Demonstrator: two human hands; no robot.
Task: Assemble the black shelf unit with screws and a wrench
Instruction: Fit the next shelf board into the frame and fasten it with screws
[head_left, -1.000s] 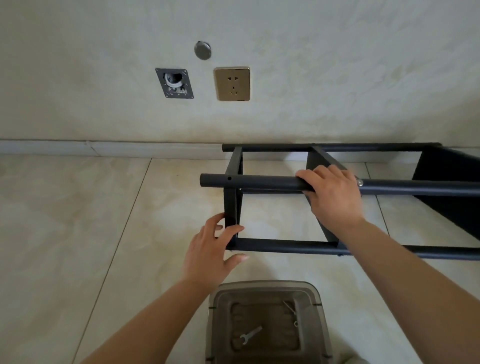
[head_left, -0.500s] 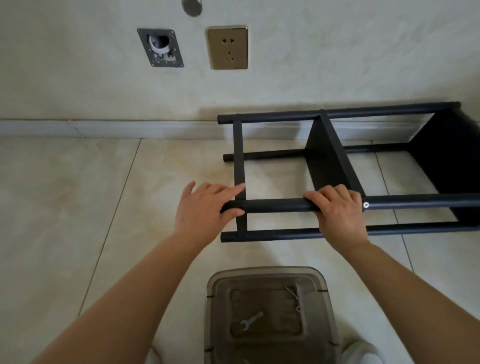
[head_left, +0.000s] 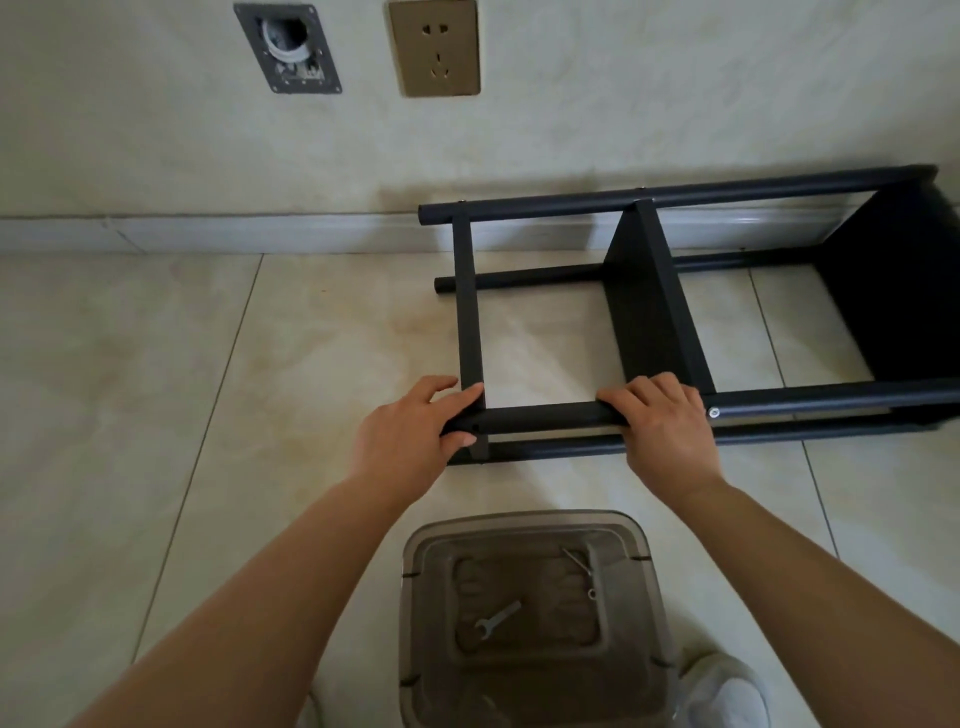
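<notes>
The black shelf unit (head_left: 660, 322) lies on its side on the tiled floor, its long round tubes running left to right. My left hand (head_left: 410, 436) grips the left end of the upper near tube (head_left: 545, 415), thumb underneath. My right hand (head_left: 662, 421) holds the same tube further right, just left of a silver screw head (head_left: 714, 412). A small silver wrench (head_left: 496, 621) lies on the lid of a translucent brown box (head_left: 530, 535) between my arms. Loose metal screws (head_left: 579, 564) lie on that lid too.
The wall with a gold socket (head_left: 435, 47) and an open grey junction plate (head_left: 288, 47) stands just behind the shelf, with a skirting board (head_left: 208, 231) along the floor. My white shoe (head_left: 727, 691) shows at the bottom right.
The frame has rolled over so the held tube came down towards me and sits just above the lower near tube. My left hand moved from the end crossbar onto the tube's end.
</notes>
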